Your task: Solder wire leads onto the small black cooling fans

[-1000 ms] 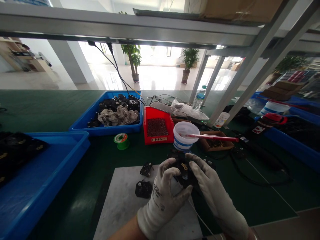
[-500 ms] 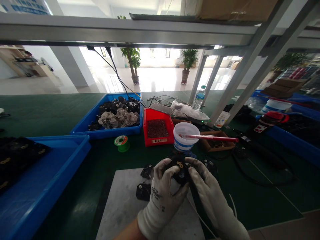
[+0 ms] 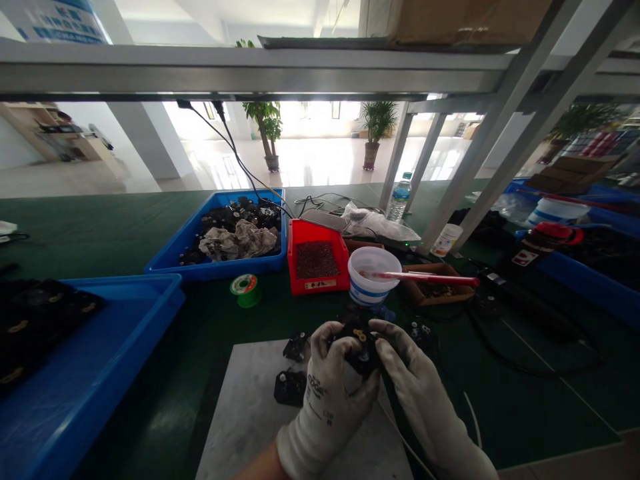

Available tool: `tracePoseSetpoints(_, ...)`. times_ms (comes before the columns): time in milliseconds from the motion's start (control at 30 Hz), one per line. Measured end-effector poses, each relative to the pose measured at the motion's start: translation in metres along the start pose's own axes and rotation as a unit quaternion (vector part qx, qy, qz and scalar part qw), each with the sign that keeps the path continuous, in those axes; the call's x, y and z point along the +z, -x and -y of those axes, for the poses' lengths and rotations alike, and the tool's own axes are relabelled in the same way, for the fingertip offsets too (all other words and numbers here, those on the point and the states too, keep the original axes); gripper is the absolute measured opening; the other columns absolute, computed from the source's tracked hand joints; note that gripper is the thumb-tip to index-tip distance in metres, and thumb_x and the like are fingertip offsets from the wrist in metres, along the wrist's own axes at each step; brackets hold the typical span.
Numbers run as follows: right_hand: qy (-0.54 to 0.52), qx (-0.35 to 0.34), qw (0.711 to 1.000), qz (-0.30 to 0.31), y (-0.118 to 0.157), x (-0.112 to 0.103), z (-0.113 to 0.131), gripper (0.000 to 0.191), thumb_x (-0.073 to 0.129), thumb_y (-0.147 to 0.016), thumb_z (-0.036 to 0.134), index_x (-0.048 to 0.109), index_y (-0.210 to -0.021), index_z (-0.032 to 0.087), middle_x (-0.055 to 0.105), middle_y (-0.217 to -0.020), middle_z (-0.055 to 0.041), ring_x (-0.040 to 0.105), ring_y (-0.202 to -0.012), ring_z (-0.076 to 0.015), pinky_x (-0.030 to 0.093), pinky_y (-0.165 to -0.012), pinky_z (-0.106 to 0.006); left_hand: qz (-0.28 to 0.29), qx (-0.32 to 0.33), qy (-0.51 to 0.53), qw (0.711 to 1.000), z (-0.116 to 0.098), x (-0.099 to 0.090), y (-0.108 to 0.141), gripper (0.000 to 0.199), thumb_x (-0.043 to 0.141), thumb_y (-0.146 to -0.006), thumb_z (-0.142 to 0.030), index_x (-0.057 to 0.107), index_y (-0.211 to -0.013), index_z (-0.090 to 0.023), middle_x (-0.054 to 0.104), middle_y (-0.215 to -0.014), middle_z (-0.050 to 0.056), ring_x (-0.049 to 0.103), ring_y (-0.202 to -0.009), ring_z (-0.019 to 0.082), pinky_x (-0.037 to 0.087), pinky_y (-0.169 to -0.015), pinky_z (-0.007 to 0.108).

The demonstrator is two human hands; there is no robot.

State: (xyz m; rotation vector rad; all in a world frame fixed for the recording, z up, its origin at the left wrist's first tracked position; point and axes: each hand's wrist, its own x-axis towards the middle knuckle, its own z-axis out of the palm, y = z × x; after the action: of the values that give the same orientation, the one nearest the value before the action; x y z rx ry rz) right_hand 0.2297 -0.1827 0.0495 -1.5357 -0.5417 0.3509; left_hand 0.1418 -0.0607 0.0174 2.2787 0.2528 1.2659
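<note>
Black part (image 3: 362,348); underside hidden

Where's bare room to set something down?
Bare table lies between the near blue tray and grey board; the board's left side is bare too. Crowded: around left hand and right hand, and along the red bin, white tub and open box.

Glaring daylight from the windows (image 3: 313,112) at twelve o'clock washed out to white and streaked the glossy floor (image 3: 310,155), while the green tabletop (image 3: 200,310) was dim, the black part (image 3: 361,347) at five o'clock lost detail in shadow, and shapes toward three o'clock looked stretched and soft.
</note>
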Motion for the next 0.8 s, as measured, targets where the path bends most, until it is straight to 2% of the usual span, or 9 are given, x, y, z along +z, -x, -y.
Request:
tracePoseSetpoints(100,-0.004,0.003,1.0,0.005,-0.001,0.0,0.0,0.061,0.073,-0.094,0.07,0.068,-0.124,0.016,0.066,-0.119,-0.0141,0.066,-0.112,-0.0315,0.062,-0.094,-0.034,0.001,0.003,-0.006,1.0,0.0,0.0,-0.001,0.031,0.072,-0.085,-0.025,0.06,-0.113,-0.021,0.053,-0.123,0.013,0.06,-0.117,0.029,0.064,-0.089,0.045)
tracePoseSetpoints(367,-0.012,-0.001,1.0,-0.002,0.0,0.002,-0.005,0.057,0.075,-0.094,0.067,0.07,-0.122,0.017,0.066,-0.119,-0.0142,0.065,-0.112,-0.0337,0.063,-0.092,-0.038,0.007,0.0,0.0,1.0,-0.001,-0.002,-0.003,0.026,0.073,-0.083,-0.025,0.061,-0.105,-0.021,0.053,-0.12,0.013,0.061,-0.115,0.028,0.064,-0.088,0.043)
tracePoseSetpoints(467,-0.006,0.02,1.0,0.011,0.0,-0.003,-0.004,0.063,0.075,-0.091,0.072,0.07,-0.121,0.017,0.066,-0.119,-0.0145,0.064,-0.114,-0.0342,0.061,-0.096,-0.039,0.005,-0.005,-0.003,1.0,0.001,-0.001,-0.002,0.026,0.073,-0.083,-0.026,0.062,-0.107,-0.021,0.054,-0.122,0.013,0.061,-0.116,0.029,0.064,-0.089,0.044)
tracePoseSetpoints(533,-0.004,0.027,1.0,-0.015,-0.007,-0.012,-0.002,0.072,0.075,-0.087,0.077,0.066,-0.125,0.016,0.067,-0.117,-0.0146,0.066,-0.108,-0.0332,0.062,-0.091,-0.038,0.002,-0.006,-0.005,1.0,0.002,-0.002,-0.002,0.031,0.072,-0.084,-0.027,0.061,-0.112,-0.021,0.056,-0.122,0.013,0.061,-0.117,0.029,0.064,-0.09,0.046)
tracePoseSetpoints(600,0.025,0.003,0.995,-0.091,-0.021,-0.024,0.0,0.079,0.074,-0.086,0.078,0.058,-0.131,0.015,0.067,-0.112,-0.0138,0.069,-0.091,-0.0294,0.064,-0.073,-0.034,-0.009,-0.002,0.0,1.0,0.002,-0.002,-0.003,0.038,0.071,-0.085,-0.026,0.058,-0.12,-0.02,0.058,-0.12,0.013,0.061,-0.117,0.029,0.064,-0.091,0.046)
tracePoseSetpoints(667,0.091,-0.045,0.98,-0.173,-0.045,-0.037,0.001,0.082,0.074,-0.085,0.074,0.051,-0.136,0.014,0.067,-0.104,-0.0112,0.066,-0.076,-0.0254,0.058,-0.057,-0.029,-0.026,0.002,0.008,1.0,0.003,0.0,-0.003,0.046,0.07,-0.086,-0.025,0.054,-0.129,-0.018,0.059,-0.123,0.014,0.061,-0.119,0.028,0.064,-0.092,0.044)
tracePoseSetpoints(733,0.147,-0.086,0.966,-0.195,-0.073,-0.048,0.003,0.085,0.074,-0.083,0.072,0.05,-0.139,0.013,0.065,-0.094,-0.0086,0.066,-0.076,-0.0266,0.057,-0.058,-0.03,-0.042,0.005,0.015,0.999,0.004,0.002,-0.003,0.055,0.07,-0.089,-0.025,0.049,-0.139,-0.016,0.059,-0.128,0.017,0.061,-0.122,0.029,0.064,-0.094,0.044)
tracePoseSetpoints(800,0.193,-0.127,0.958,-0.169,-0.1,-0.056,0.006,0.077,0.066,-0.085,0.075,0.059,-0.132,0.013,0.066,-0.094,-0.0108,0.067,-0.082,-0.0294,0.059,-0.066,-0.033,-0.051,0.005,0.016,0.999,0.006,0.003,-0.003,0.066,0.069,-0.09,-0.026,0.042,-0.149,-0.015,0.058,-0.132,0.019,0.061,-0.125,0.029,0.064,-0.095,0.045)
